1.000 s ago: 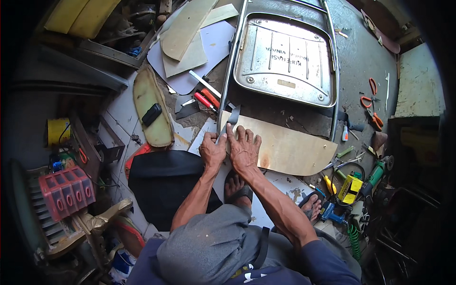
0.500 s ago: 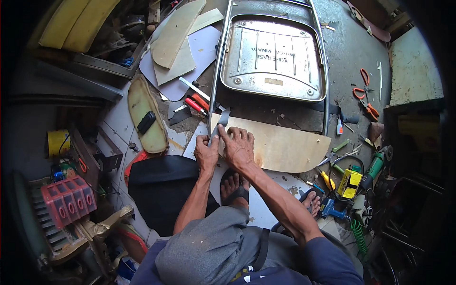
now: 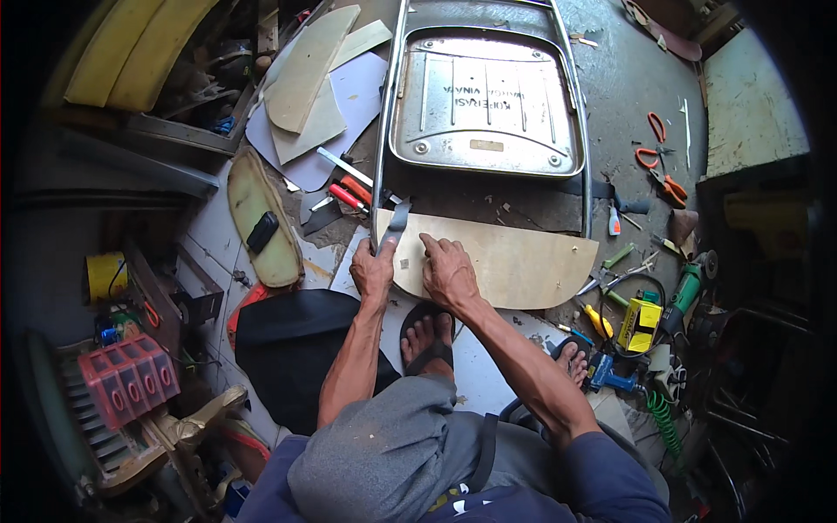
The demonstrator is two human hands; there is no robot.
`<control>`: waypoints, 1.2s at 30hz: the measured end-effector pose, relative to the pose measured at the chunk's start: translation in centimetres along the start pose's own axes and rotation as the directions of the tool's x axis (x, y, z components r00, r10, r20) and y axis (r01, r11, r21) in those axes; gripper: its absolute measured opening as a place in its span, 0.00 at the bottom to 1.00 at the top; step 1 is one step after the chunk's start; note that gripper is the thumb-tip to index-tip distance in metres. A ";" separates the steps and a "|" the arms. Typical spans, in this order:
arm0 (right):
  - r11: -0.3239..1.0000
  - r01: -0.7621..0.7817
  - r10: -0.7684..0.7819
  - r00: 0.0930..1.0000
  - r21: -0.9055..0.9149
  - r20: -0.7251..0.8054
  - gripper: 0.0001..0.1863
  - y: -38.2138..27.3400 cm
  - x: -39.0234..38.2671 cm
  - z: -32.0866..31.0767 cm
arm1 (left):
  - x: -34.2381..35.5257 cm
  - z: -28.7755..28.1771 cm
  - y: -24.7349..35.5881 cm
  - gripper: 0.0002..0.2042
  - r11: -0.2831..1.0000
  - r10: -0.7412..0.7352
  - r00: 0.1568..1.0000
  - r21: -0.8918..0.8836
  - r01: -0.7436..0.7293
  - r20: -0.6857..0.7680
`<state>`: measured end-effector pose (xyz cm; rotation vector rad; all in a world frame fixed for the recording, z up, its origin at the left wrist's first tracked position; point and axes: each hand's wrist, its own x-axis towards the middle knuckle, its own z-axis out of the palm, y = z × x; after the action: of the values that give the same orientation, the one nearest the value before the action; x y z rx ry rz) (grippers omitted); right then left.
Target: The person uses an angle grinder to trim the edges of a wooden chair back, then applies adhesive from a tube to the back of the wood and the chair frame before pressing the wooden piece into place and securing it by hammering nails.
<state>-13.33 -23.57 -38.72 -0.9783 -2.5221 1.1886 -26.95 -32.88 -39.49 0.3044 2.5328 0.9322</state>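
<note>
My left hand (image 3: pixel 373 272) is closed round the left end of a curved plywood board (image 3: pixel 514 275), its thumb on a grey strip (image 3: pixel 398 218) lying over that end. My right hand (image 3: pixel 449 275) rests on the board just right of the strip, holding nothing, its fingers apart and bent, index fingertip near the surface. The board lies across the tubes (image 3: pixel 586 200) of a chrome chair frame, below its metal seat pan (image 3: pixel 486 100). Red-handled tools (image 3: pixel 347 193) lie just left of the frame. A black padded piece (image 3: pixel 292 349) lies below my left hand.
Cut plywood pieces (image 3: pixel 301 105) and a foam pad (image 3: pixel 244 200) lie on the left. Pliers (image 3: pixel 673 190), a green grinder (image 3: pixel 684 296), a blue air tool (image 3: pixel 610 375) and cords lie on the right. A clear red organizer (image 3: pixel 126 379) stands lower left. My sandalled feet (image 3: pixel 427 340) are beneath the board.
My right hand has moved right, off the grey strip onto bare plywood. My left hand still grips the board's end. The whole view has shifted a little, with the frame appearing farther left.
</note>
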 end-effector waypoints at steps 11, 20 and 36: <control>0.994 0.062 -0.050 0.990 0.088 -0.134 0.21 5.5 -3.1 -7.0 | -0.3 0.4 -0.9 0.23 0.998 0.042 0.999 -0.054 -0.040 0.030; 0.985 -0.115 0.036 0.863 -0.127 -0.504 0.14 17.5 -4.7 -21.5 | -0.8 -0.4 -0.9 0.23 0.967 0.240 0.966 0.114 -0.229 -0.097; 0.731 -0.677 0.647 0.647 0.086 -0.405 0.22 28.0 -5.3 -24.8 | -4.5 -0.9 0.0 0.06 0.846 0.531 0.820 0.187 -0.499 -0.215</control>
<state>14.80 1.39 -42.57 -2.0532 -1.9041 0.8774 -23.38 -34.93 -37.40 1.0151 2.8103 1.0628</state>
